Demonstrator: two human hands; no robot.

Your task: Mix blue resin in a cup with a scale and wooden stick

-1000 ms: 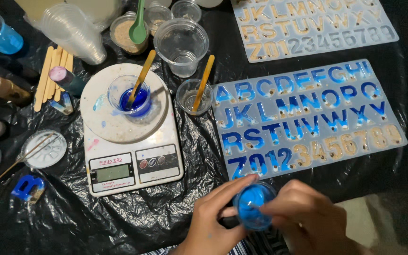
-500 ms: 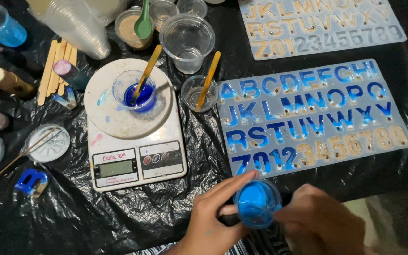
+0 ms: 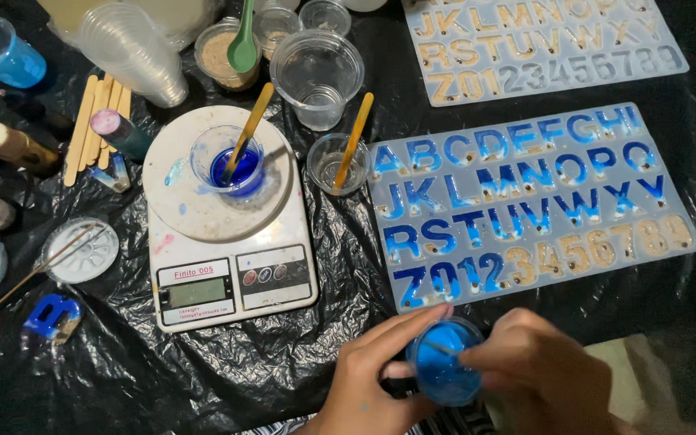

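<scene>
A: Status on the small cup of blue liquid?

B: We had it at the bottom edge of the view, just below the near corner of the alphabet mould. Left hand wrapped it from the side, fingers clamped on the cup wall. Right hand sat over the rim, fingers pinched together on a thin stick dipping into the blue.

A: Mould state?

B: Letter rows mostly blue with some sandy patches. Bottom row: first few characters blue, the rest of the digits sandy only. A second mould lay beyond it, sandy fill in some letters, no blue.

A: Rest of the desk?

B: Left of the mould, touching nothing of it, a small clear cup with a wooden stick. Further left, a white kitchen scale, stained plate on top, carrying a clear cup of dark blue liquid with another wooden stick leaning in it. Beyond the scale: an empty clear cup, a jar with a green spoon, a stack of plastic cups. Far left of the mould, loose wooden sticks and a blue cast letter. All sat on black plastic sheeting.
</scene>
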